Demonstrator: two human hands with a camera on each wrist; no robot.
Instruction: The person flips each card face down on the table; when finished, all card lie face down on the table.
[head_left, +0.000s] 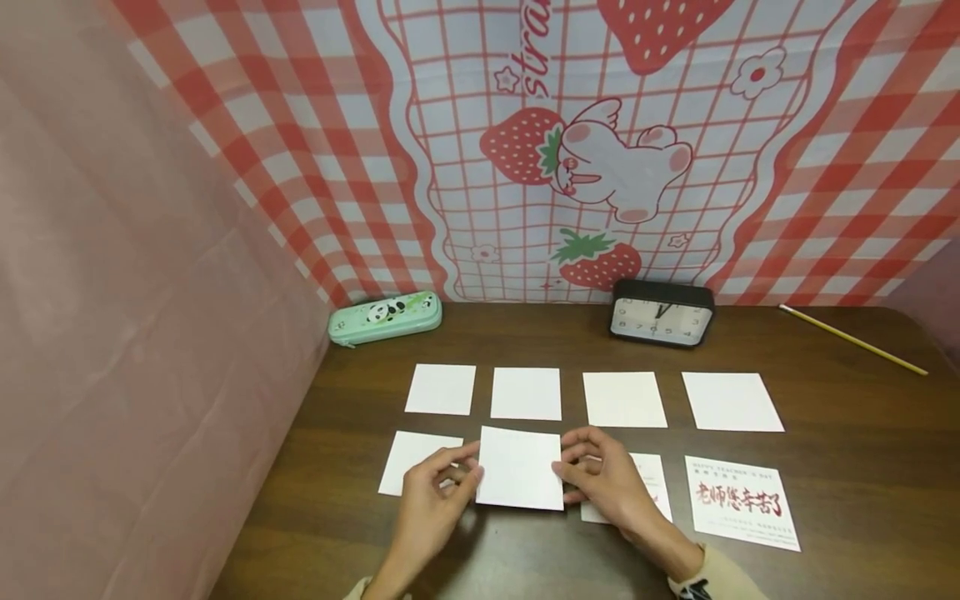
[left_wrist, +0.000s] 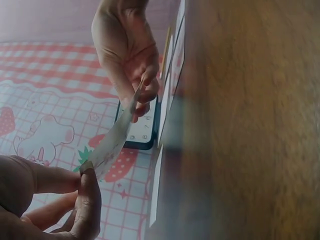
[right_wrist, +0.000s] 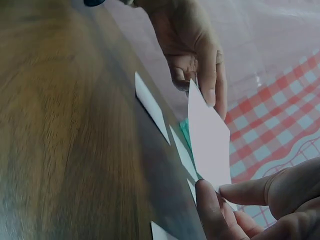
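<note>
A white card (head_left: 520, 468) is held up off the table between both hands. My left hand (head_left: 437, 498) pinches its left edge between thumb and fingers. At the right edge, my right hand (head_left: 611, 479) does the same. In the left wrist view the card (left_wrist: 112, 145) appears nearly edge-on and slightly bowed, with faint print on its far side. The right wrist view shows the card's blank face (right_wrist: 210, 140). Partly behind my right hand lies a printed card (head_left: 651, 475). Another card (head_left: 416, 458) lies flat behind my left hand.
Behind the hands is a row of blank cards (head_left: 527, 393). A card with red Chinese lettering (head_left: 742, 502) lies at the right. Along the back are a green panda pencil case (head_left: 386, 318), a black-framed clock (head_left: 662, 315) and a yellow pencil (head_left: 855, 339). A checked cloth (head_left: 465, 208) hangs behind.
</note>
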